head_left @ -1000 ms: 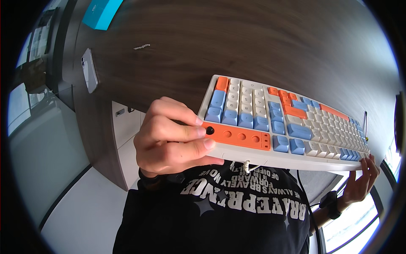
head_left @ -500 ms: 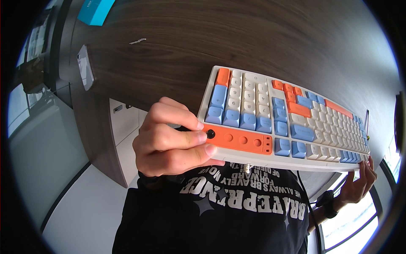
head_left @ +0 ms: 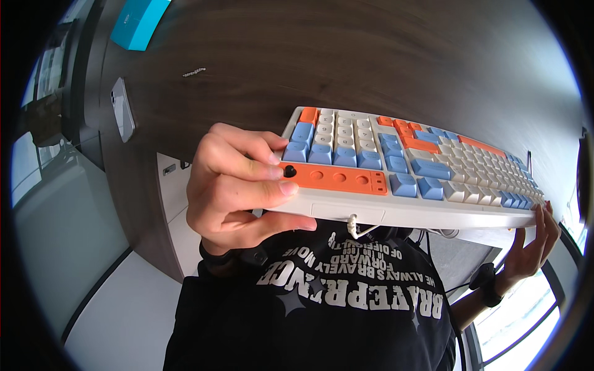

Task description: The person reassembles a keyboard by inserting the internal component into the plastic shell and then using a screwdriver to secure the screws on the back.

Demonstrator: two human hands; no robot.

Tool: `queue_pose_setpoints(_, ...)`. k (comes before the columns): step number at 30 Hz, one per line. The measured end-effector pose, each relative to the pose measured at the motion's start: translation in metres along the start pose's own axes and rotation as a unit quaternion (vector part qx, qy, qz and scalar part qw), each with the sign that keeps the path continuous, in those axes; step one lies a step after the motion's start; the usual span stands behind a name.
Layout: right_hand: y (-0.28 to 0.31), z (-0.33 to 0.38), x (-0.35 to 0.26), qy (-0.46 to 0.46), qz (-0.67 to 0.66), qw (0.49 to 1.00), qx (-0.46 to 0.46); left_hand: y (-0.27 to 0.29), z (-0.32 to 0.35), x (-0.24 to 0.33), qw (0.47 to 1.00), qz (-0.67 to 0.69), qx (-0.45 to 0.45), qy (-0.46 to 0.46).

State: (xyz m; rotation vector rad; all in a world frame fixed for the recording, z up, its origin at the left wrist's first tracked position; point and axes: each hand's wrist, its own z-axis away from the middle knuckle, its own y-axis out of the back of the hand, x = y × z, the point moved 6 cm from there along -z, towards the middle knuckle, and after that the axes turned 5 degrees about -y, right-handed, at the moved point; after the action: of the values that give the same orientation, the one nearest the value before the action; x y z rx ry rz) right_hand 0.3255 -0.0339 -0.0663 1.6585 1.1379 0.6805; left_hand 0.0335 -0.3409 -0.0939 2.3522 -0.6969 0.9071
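I hold a long keyboard [head_left: 396,167] with cream, blue and orange keys in the air in front of my chest. My left hand [head_left: 238,185] is wrapped around its left end, fingers over the orange strip and thumb under the white case. Under the far right end, my right hand [head_left: 532,247] props the keyboard up with its fingertips on the edge. A short white cable [head_left: 356,227] hangs from the near edge of the case.
A dark wooden table [head_left: 346,68] fills the view beyond the keyboard, with a teal box [head_left: 139,21] and a small white flat device [head_left: 122,108] near its left edge. My black shirt with white lettering [head_left: 346,297] lies below. Pale floor shows at the lower left.
The keyboard has shifted slightly left and tilted a little, showing more of its keys. Both hands keep the same hold.
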Motion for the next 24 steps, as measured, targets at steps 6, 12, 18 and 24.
queue_pose_setpoints(6,0.0,-0.02,0.008,0.008,0.036,0.999,-0.029,-0.002,-0.01,-0.009,0.999,0.001,0.027,0.045)
queue_pose_setpoints(12,-0.004,-0.033,0.01,0.017,-0.006,1.0,-0.017,-0.004,-0.024,-0.015,0.994,0.012,-0.004,0.111)
queue_pose_setpoints(18,-0.005,-0.057,0.0,0.025,-0.06,0.998,-0.014,-0.001,-0.035,-0.02,0.993,-0.007,-0.004,0.114)
queue_pose_setpoints(24,-0.005,-0.06,0.005,0.031,-0.059,0.998,-0.007,0.0,-0.042,-0.02,0.993,-0.057,-0.007,0.101)
